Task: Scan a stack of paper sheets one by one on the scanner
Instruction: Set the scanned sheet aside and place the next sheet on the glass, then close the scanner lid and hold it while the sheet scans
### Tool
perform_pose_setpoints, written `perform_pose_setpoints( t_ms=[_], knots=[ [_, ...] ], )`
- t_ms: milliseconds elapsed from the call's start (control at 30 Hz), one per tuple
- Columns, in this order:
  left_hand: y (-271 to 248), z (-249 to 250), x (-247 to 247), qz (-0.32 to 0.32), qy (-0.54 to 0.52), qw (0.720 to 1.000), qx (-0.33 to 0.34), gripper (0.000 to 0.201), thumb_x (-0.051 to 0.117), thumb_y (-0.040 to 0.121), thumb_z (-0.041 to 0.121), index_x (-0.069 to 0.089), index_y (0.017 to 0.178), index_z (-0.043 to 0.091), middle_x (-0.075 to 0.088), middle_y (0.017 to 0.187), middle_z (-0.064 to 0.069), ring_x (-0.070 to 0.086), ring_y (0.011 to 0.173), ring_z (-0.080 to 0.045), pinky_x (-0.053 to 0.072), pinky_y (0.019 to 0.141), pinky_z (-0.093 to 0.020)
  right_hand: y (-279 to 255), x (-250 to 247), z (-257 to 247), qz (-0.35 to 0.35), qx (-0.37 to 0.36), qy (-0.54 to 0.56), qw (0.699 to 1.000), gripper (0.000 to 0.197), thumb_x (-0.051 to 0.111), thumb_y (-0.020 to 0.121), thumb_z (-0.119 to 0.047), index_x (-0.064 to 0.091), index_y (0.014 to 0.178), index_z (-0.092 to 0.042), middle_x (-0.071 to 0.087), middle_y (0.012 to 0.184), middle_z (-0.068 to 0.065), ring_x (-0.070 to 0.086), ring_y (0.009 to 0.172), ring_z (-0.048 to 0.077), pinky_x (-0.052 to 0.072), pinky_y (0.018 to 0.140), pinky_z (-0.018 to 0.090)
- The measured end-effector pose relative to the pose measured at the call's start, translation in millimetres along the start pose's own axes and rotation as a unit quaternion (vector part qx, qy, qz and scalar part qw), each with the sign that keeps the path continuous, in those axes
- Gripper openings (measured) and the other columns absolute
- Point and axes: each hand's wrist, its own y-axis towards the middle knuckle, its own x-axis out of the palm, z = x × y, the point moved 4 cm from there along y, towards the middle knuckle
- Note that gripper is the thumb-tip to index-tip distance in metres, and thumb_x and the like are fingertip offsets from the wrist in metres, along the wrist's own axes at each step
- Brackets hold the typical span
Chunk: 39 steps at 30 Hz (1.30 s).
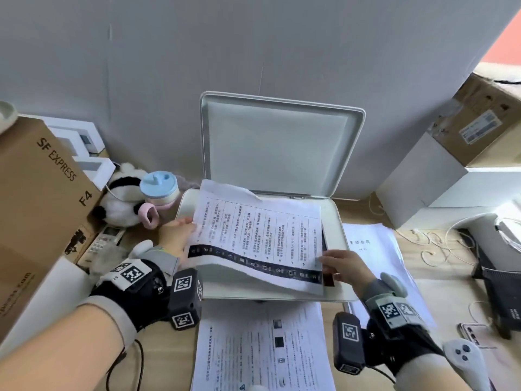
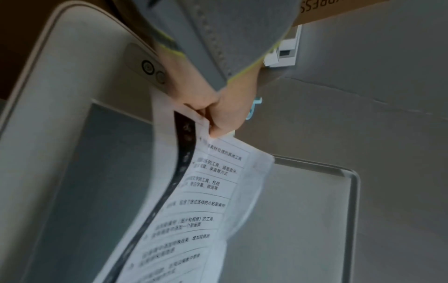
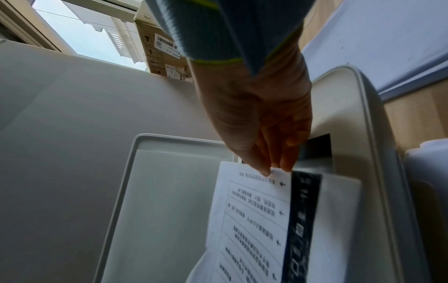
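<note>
A white scanner point(image 1: 335, 289) stands mid-table with its lid point(image 1: 279, 145) raised against the wall. A printed sheet point(image 1: 259, 238) with a black band along one side is held printed side up, bowed, over the scanner glass point(image 2: 97, 172). My left hand point(image 1: 177, 235) pinches the sheet's left edge point(image 2: 206, 132). My right hand point(image 1: 338, 263) pinches its right edge point(image 3: 274, 170) between thumb and fingers. One stack of printed sheets point(image 1: 262, 348) lies in front of the scanner; another stack point(image 1: 375, 249) lies to its right.
An SF Express carton point(image 1: 36, 193) stands at the left, with a panda plush point(image 1: 121, 198), a blue-lidded cup point(image 1: 160, 190) and a remote point(image 1: 104, 238) beside it. White boxes point(image 1: 423, 179) and a brown carton point(image 1: 485, 122) sit at the right, with cables point(image 1: 434, 246) and a phone point(image 1: 473, 334).
</note>
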Motion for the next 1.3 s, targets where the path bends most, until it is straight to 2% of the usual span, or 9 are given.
perform_pose_setpoints(
  t_ms=[67,200,367,833,900,1033,1167,1233,1300],
  knots=[
    [5,4,3,-0.031,0.036,0.999,0.006,0.009,0.054,0.089,-0.004,0.062,0.089,-0.001,0.065,0.092,-0.018,0.063,0.082,-0.030,0.050,0.085,-0.043,10,-3,-5,0.040,-0.004,-0.007,0.999,0.003,0.066,0.085,-0.007,0.069,0.085,-0.009,0.060,0.062,0.004,0.050,0.055,0.012,0.041,0.050,0.019],
    [15,11,5,0.008,0.198,0.975,0.095,0.011,0.068,0.083,0.007,0.071,0.091,0.000,0.067,0.076,-0.011,0.060,0.071,-0.024,0.048,0.069,-0.027,27,-8,-8,0.093,0.005,-0.061,0.994,0.007,0.070,0.083,-0.016,0.072,0.080,-0.010,0.059,0.052,0.001,0.047,0.049,0.012,0.040,0.042,0.015],
    [20,16,9,0.020,0.370,0.918,0.142,0.016,0.072,0.080,0.018,0.075,0.088,0.004,0.073,0.096,-0.010,0.065,0.092,-0.024,0.047,0.083,-0.027,37,-8,-8,0.102,0.007,-0.167,0.981,0.021,0.071,0.080,-0.028,0.067,0.064,-0.016,0.062,0.060,0.000,0.054,0.060,0.016,0.045,0.059,0.023],
    [23,15,12,0.031,0.413,0.902,0.123,0.021,0.074,0.075,0.019,0.057,0.064,0.019,0.064,0.075,0.002,0.058,0.076,-0.018,0.043,0.067,-0.025,34,-8,-13,0.142,0.002,-0.245,0.959,0.034,0.071,0.078,-0.038,0.052,0.060,-0.017,0.054,0.059,-0.005,0.048,0.057,0.011,0.034,0.050,0.023],
    [21,25,12,0.052,0.388,0.908,0.146,0.018,0.072,0.074,0.016,0.055,0.069,0.017,0.057,0.068,0.004,0.054,0.075,-0.019,0.040,0.062,-0.024,35,-8,-13,0.144,0.004,-0.248,0.958,0.036,0.069,0.079,-0.039,0.050,0.059,-0.017,0.052,0.058,-0.005,0.047,0.056,0.011,0.033,0.051,0.023],
    [19,69,20,0.062,0.311,0.927,0.199,0.018,0.062,0.082,0.013,0.054,0.099,0.017,0.054,0.078,0.003,0.052,0.085,-0.022,0.040,0.072,-0.026,40,-12,-9,0.151,0.006,-0.226,0.962,0.045,0.059,0.087,-0.038,0.038,0.054,-0.016,0.042,0.053,0.001,0.039,0.053,0.018,0.030,0.054,0.025],
    [29,134,36,0.011,0.174,0.952,0.251,0.055,0.051,0.084,0.003,0.041,0.136,0.017,0.049,0.132,-0.008,0.057,0.106,-0.029,0.050,0.085,-0.035,41,-16,-5,0.160,-0.008,-0.132,0.978,0.034,0.053,0.090,-0.032,0.047,0.066,-0.009,0.045,0.062,0.010,0.041,0.058,0.022,0.033,0.060,0.028],
    [25,161,50,-0.036,0.103,0.963,0.245,0.065,0.045,0.086,0.001,0.029,0.145,0.021,0.044,0.140,-0.006,0.061,0.090,-0.025,0.051,0.065,-0.030,36,-21,-6,0.162,-0.016,-0.073,0.984,0.032,0.051,0.092,-0.028,0.054,0.071,-0.005,0.050,0.059,0.007,0.045,0.054,0.022,0.036,0.057,0.027],
    [20,179,58,-0.068,0.043,0.972,0.220,0.062,0.038,0.088,0.000,0.028,0.145,0.021,0.053,0.118,-0.005,0.059,0.068,-0.015,0.041,0.050,-0.022,31,-27,-7,0.163,-0.016,-0.010,0.986,0.029,0.050,0.094,-0.026,0.057,0.074,-0.005,0.051,0.059,0.005,0.045,0.052,0.019,0.035,0.052,0.026]
  ],
)
